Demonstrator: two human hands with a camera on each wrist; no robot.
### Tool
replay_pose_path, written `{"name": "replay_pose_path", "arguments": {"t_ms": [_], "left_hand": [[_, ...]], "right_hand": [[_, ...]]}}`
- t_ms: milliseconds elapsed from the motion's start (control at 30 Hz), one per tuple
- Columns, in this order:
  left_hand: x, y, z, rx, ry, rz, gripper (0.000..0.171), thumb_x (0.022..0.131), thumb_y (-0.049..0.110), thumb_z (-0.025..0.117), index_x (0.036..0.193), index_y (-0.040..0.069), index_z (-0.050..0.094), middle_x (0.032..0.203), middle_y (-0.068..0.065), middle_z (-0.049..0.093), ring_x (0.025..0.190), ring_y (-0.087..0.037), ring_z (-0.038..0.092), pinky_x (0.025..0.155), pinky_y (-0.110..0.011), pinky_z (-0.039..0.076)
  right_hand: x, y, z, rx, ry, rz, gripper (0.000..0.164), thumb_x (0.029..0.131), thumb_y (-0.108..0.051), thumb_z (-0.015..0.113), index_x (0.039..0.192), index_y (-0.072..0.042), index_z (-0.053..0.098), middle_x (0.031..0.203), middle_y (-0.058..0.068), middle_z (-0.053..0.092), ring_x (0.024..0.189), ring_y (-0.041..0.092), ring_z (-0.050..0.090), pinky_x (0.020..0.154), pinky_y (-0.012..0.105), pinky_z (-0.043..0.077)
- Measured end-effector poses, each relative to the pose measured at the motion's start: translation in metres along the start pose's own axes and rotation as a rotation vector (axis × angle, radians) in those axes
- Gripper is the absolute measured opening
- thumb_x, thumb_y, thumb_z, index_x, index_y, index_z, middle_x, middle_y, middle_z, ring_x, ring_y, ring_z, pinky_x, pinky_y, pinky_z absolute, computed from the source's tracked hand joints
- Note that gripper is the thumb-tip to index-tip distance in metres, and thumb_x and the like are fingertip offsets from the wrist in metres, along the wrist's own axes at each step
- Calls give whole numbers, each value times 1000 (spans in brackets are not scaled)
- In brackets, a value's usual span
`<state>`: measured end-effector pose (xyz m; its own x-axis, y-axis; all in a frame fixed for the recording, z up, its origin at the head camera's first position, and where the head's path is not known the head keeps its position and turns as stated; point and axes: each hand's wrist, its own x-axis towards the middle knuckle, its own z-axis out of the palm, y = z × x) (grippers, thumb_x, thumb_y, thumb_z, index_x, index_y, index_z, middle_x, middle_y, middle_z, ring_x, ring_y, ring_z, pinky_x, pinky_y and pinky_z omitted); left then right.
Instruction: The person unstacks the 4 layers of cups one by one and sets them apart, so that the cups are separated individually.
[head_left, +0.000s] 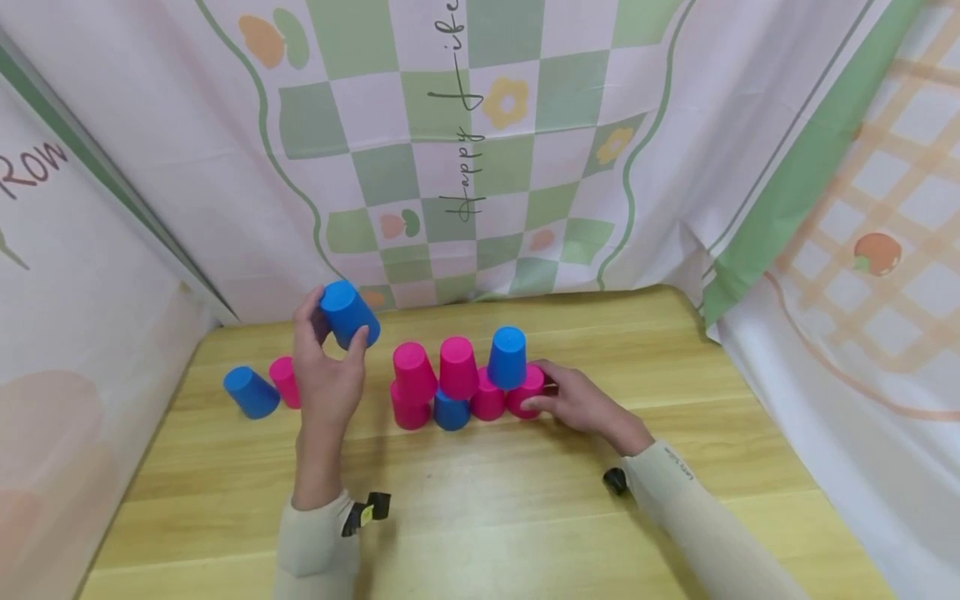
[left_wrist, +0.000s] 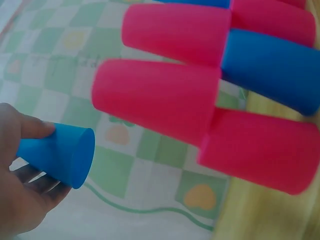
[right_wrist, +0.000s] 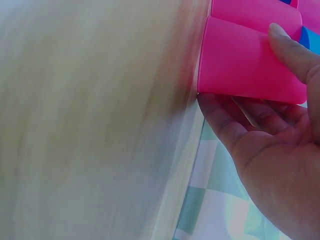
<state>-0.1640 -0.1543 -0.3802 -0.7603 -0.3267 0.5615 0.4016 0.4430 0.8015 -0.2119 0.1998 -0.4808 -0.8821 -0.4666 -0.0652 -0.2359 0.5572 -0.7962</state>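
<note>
My left hand (head_left: 327, 375) holds a blue cup (head_left: 349, 315) up off the table, tilted, thumb on one side and fingers on the other. In the left wrist view the held blue cup (left_wrist: 62, 155) has its open rim toward the stack. The stack's bottom row has a pink cup (head_left: 410, 412), a blue cup (head_left: 452, 411) and two more pink ones, all upside down. On top stand two pink cups (head_left: 457, 367) and a blue cup (head_left: 507, 357). My right hand (head_left: 581, 402) grips the bottom row's rightmost pink cup (right_wrist: 250, 60) between thumb and fingers.
On the wooden table (head_left: 487, 517), left of my left arm, are another blue cup (head_left: 251, 392) and a pink cup (head_left: 285, 381), partly hidden by my hand. A patterned cloth (head_left: 495, 167) hangs behind the table, with more cloth at both sides.
</note>
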Motion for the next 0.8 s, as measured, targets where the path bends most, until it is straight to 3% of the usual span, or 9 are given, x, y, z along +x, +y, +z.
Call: {"name": "replay_pose_path", "arguments": {"t_ms": [567,800], "left_hand": [[-2,-39,1,34,-7,-236,68,96,5,75,154,11,40,153,-16,53,141,-39,53,120,-56,42],[-4,-54,1,36,-10,-286,70,96,2,74,156,9,39,155,-18,51,142,-43,51,121,-58,41]], "right_hand": [[-1,-2,-1,-15,1,-9,60,95,-34,79,147,-14,57,130,4,70,119,25,66,103,46,58],[-1,-2,-1,-8,-4,-2,60,95,-34,79,147,-14,56,131,4,70,119,25,66,102,46,58]]}}
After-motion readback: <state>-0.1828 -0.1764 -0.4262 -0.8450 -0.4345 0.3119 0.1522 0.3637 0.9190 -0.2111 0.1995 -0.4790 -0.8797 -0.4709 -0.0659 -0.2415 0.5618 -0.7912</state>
